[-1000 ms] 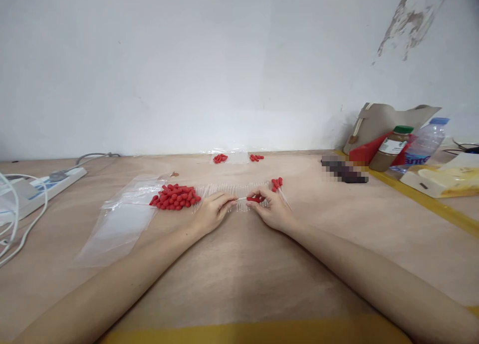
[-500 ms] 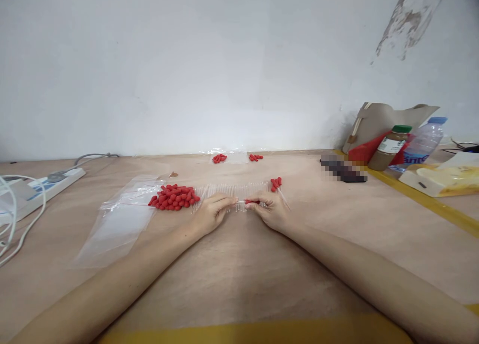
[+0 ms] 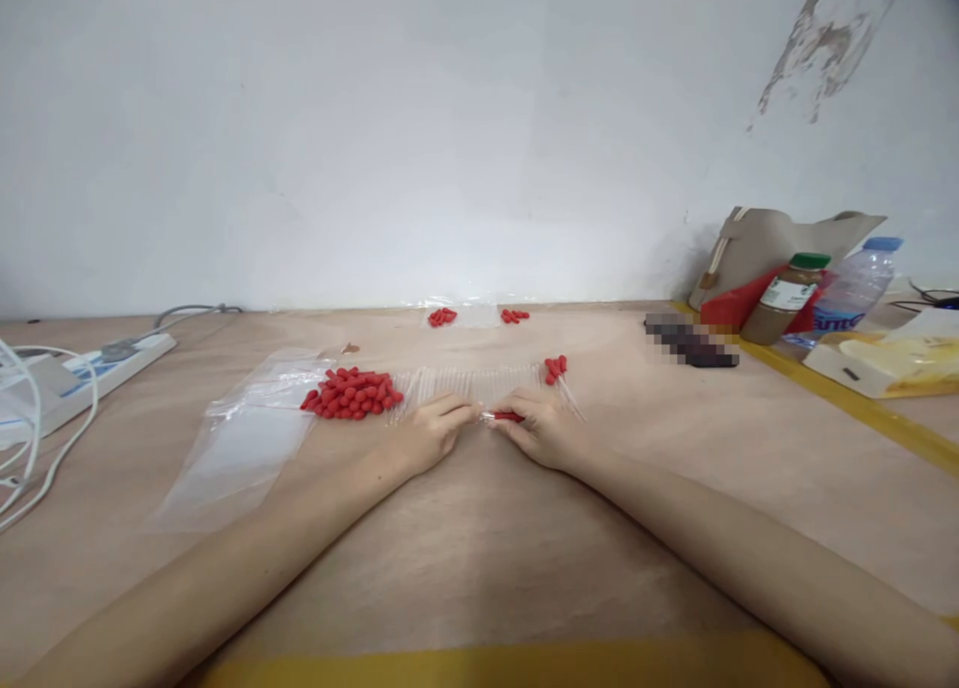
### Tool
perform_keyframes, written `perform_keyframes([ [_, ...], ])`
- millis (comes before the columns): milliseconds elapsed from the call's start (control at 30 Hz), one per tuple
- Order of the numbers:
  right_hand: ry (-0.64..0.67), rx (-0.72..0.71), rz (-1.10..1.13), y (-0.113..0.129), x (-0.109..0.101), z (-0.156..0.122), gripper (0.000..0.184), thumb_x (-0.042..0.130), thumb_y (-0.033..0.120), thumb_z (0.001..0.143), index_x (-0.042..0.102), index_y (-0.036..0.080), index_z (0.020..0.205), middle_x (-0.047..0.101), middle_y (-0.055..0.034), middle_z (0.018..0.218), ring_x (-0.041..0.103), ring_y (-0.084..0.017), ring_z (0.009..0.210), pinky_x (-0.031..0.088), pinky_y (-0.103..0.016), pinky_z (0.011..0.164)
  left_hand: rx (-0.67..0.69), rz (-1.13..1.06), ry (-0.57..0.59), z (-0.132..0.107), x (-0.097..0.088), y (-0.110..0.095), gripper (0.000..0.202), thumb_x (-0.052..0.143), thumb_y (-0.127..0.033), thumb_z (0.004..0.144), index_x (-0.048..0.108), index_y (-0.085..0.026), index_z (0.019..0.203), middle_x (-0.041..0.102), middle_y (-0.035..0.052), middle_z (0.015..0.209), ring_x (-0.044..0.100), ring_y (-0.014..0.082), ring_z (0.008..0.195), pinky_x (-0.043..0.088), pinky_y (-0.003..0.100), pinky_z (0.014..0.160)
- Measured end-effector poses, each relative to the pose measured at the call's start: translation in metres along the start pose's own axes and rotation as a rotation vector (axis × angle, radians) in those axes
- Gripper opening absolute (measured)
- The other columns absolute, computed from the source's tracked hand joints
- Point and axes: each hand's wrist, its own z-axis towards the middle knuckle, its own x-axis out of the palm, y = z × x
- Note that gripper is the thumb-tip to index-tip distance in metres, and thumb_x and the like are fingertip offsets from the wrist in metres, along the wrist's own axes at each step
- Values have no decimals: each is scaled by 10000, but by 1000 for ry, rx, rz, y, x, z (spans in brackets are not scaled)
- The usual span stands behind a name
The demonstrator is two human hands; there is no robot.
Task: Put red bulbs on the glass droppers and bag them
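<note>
My left hand (image 3: 435,433) is closed, its thumb and forefinger pinching a thin clear glass tube (image 3: 486,417). Opposite it, my right hand (image 3: 546,430) grips a red rubber dropper bulb (image 3: 509,417) lying in line with the tube's end. Tube and bulb meet between the fingertips, though how far one sits inside the other cannot be made out. Just behind both hands runs a row of clear glass tubes (image 3: 472,379). To its left is a heap of red rubber bulbs (image 3: 352,394). Several droppers with red bulbs (image 3: 555,368) lie beyond my right hand.
A clear plastic bag (image 3: 238,458) lies left of the heap. Small groups of red bulbs (image 3: 442,317) rest near the wall. A power strip (image 3: 142,356) with cables is far left. At right stand a green-capped bottle (image 3: 783,299), a water bottle (image 3: 861,279) and a beige bag (image 3: 794,237).
Both hands have come slightly nearer to me, off the row of tubes, with the tube and red bulb still between them. The view has shifted a little.
</note>
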Motion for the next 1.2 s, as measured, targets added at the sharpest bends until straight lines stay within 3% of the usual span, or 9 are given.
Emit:
perform_keyframes([
  [200,-24,56,-170,-4,-1,2,161,512,301,818,632,194,824,648,-40,757,544,-151,720,355,-319,726,-72,59,-4,3,4,-2,214,427,-118,855,585,-151,996,629,70,868,571,164,802,483,281,707],
  [400,-74,73,-211,-20,-9,1,152,601,364,751,653,230,800,659,-16,714,523,-166,728,259,-381,810,-120,163,10,2,-7,0,193,482,-265,859,622,-165,946,666,49,789,567,171,716,424,310,677],
  [600,-44,26,-239,-16,-10,-1,130,536,312,802,625,216,801,655,-26,750,516,-171,760,242,-386,836,-131,215,1,2,-11,-4,170,485,-255,858,638,-182,839,671,20,713,545,158,665,357,318,668],
  [767,-85,2,-235,-15,-7,-2,131,525,301,810,588,191,778,638,-18,733,518,-155,736,254,-362,812,-136,148,-43,1,-3,-5,177,471,-242,861,629,-167,832,647,22,657,543,147,624,382,302,658],
  [1200,7,-14,-239,-9,-9,3,169,503,310,824,615,195,770,644,-22,703,528,-161,723,254,-380,791,-119,124,-14,2,0,-6,182,460,-223,860,622,-157,810,636,28,642,536,151,618,404,312,654],
])
